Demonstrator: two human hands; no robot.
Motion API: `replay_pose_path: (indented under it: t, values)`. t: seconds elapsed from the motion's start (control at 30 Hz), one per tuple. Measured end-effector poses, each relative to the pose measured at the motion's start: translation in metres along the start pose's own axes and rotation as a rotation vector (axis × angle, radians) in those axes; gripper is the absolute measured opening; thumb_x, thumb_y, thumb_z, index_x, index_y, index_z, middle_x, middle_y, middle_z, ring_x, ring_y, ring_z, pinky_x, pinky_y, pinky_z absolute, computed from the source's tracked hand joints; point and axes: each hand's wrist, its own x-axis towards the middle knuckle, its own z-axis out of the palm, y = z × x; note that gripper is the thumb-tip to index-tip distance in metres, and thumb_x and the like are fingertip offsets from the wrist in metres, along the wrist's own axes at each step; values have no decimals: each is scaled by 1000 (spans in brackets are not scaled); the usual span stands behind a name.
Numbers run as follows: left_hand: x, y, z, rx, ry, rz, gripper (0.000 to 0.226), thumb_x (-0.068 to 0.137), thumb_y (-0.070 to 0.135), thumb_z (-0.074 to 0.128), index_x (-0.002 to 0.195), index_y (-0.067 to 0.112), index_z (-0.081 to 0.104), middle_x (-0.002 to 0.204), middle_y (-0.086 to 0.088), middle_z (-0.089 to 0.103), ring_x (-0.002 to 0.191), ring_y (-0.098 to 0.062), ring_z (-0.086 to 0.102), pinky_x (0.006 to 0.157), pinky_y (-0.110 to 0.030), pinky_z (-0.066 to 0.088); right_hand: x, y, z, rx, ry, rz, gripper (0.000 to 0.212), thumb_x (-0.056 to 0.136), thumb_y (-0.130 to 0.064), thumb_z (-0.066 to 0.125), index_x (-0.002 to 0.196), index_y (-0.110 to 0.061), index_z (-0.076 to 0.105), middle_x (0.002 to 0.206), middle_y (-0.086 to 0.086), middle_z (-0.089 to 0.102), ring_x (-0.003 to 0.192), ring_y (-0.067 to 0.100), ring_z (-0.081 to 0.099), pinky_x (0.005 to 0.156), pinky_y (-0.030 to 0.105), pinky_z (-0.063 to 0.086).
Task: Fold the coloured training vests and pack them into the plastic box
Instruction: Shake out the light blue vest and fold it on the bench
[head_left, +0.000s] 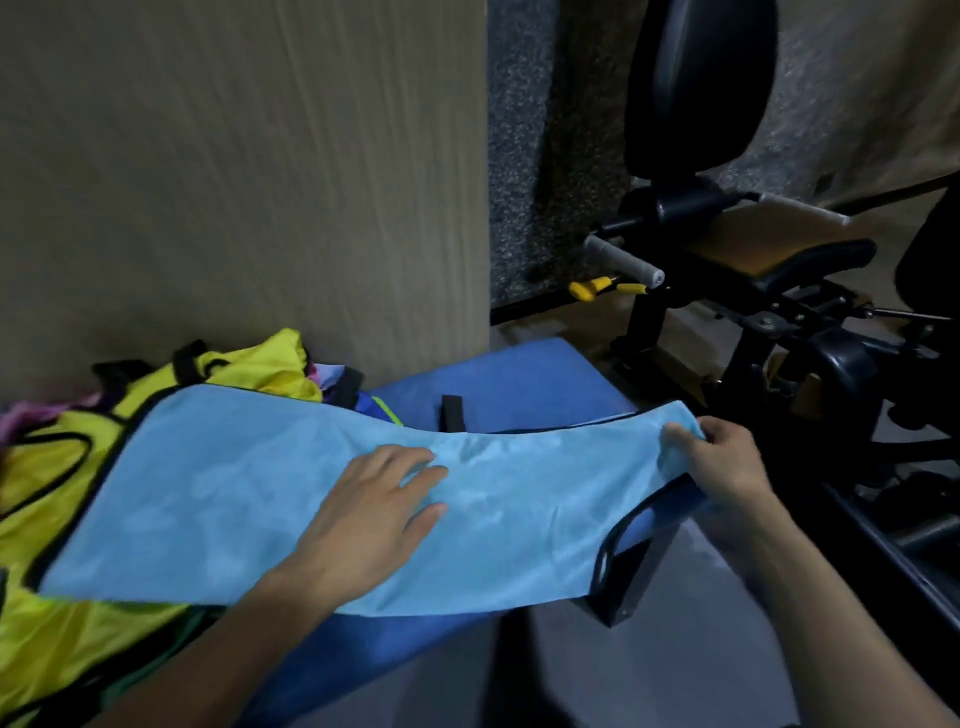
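Observation:
A light blue training vest with black trim lies spread across a dark blue padded bench. My left hand rests flat on the middle of the vest, fingers straight. At the vest's right end, over the bench edge, my right hand pinches the cloth. A heap of yellow vests with black trim lies at the left, partly under the blue one, with some pink cloth behind it. No plastic box is in view.
A beige wooden panel rises right behind the bench. To the right stands black gym equipment with a grey handle and yellow knobs. Grey floor shows below the bench.

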Motion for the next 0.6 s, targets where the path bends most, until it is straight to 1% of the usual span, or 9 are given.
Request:
replay_pose_path:
  t: [0.07,0.13,0.23,0.3,0.37,0.4,0.47,0.53,0.6]
  values:
    - [-6,-7,-3,24,5,-32,49,98,54,39,130,28,66,136,4,61,125,-23,55,102,-39,47,0,-12,-13,23,4,11,21,92,-23,72,90,-2,70,81,14,68,71,27,62,67,39,50]
    - [-9,-8,-4,56,-24,-44,51,98,55,38,134,30,64,142,1,58,130,-26,52,109,-41,37,1,-26,-34,-31,11,-2,22,94,-18,70,97,3,69,85,16,66,69,26,60,66,36,49]
    - [-13,-17,3,159,-64,-40,54,96,58,36,134,31,64,147,-2,56,135,-29,52,111,-46,25,4,-49,-55,-115,49,-16,28,91,-24,74,104,1,70,94,20,70,81,34,66,76,44,54]
    - [-20,-24,6,204,-84,-19,56,95,59,35,134,32,64,149,-3,54,138,-30,51,112,-48,22,-4,-67,-58,-135,24,-29,30,89,-26,76,101,2,71,92,23,69,77,32,63,75,43,51]
    - [-28,-30,1,189,-72,-20,55,95,60,35,133,33,64,149,-1,54,139,-30,49,112,-49,21,-12,-87,-54,-155,0,-60,37,81,-35,79,91,0,72,87,26,69,71,28,61,70,41,48]
    - [-30,-35,-5,174,-44,-25,54,95,59,35,131,33,65,147,0,56,138,-30,50,112,-49,21,-22,-101,-49,-153,-25,-94,38,78,-36,79,86,0,72,84,28,68,68,27,60,68,39,47]
    - [-35,-45,-16,154,44,-33,51,94,55,37,124,31,69,140,2,61,134,-29,53,111,-47,23,-48,-134,-33,-178,-98,-186,28,85,-27,76,81,0,70,75,27,64,64,25,57,64,35,43]
    - [-42,-57,-27,95,142,-45,46,92,48,39,115,28,74,127,4,68,126,-23,55,108,-43,32,-77,-167,-8,-226,-161,-309,27,89,-23,72,78,1,66,62,11,53,57,20,47,57,31,33]
    - [-47,-71,-37,-48,232,-75,39,94,36,43,110,23,75,113,7,71,114,-18,57,97,-41,48,-114,-195,29,-258,-263,-421,27,89,-25,70,71,-7,61,55,-4,48,50,11,42,54,29,29]
